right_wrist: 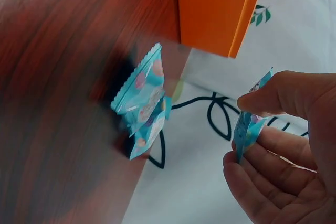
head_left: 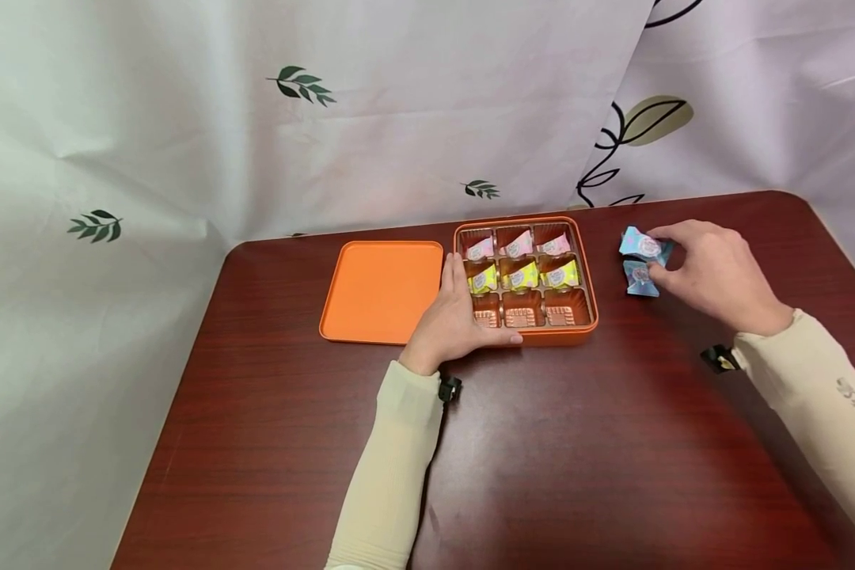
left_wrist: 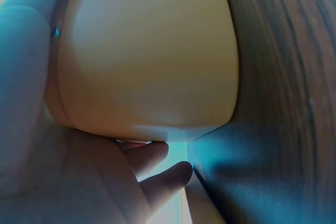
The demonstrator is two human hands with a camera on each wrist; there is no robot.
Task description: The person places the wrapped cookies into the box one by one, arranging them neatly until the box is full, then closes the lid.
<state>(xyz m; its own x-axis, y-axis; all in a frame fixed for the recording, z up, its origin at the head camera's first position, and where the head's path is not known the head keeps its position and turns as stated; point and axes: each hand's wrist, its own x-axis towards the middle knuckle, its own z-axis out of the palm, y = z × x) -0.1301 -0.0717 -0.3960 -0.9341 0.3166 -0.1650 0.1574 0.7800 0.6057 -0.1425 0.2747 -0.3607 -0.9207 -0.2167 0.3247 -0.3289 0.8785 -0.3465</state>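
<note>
My left hand (head_left: 452, 321) rests at the near left corner of an orange box (head_left: 545, 338), fingers straight along its left side and thumb along its front. In the left wrist view the orange box wall (left_wrist: 147, 51) fills the space beside the palm. Inside, a divided tray carries pink-wrapped candies (head_left: 517, 245) in the back row and yellow-wrapped candies (head_left: 521, 275) in the middle row. The front-row compartments (head_left: 520, 317) show their ribbed floors. My right hand (head_left: 720, 273) pinches a blue-wrapped candy (right_wrist: 247, 124) between thumb and fingers, raised beside another blue candy (right_wrist: 142, 103) on the table.
To the left of the box, an orange lid (head_left: 385, 289) lies flat on the dark red table (head_left: 541, 443). A white curtain (head_left: 399, 119) with leaf prints hangs behind the table's back edge.
</note>
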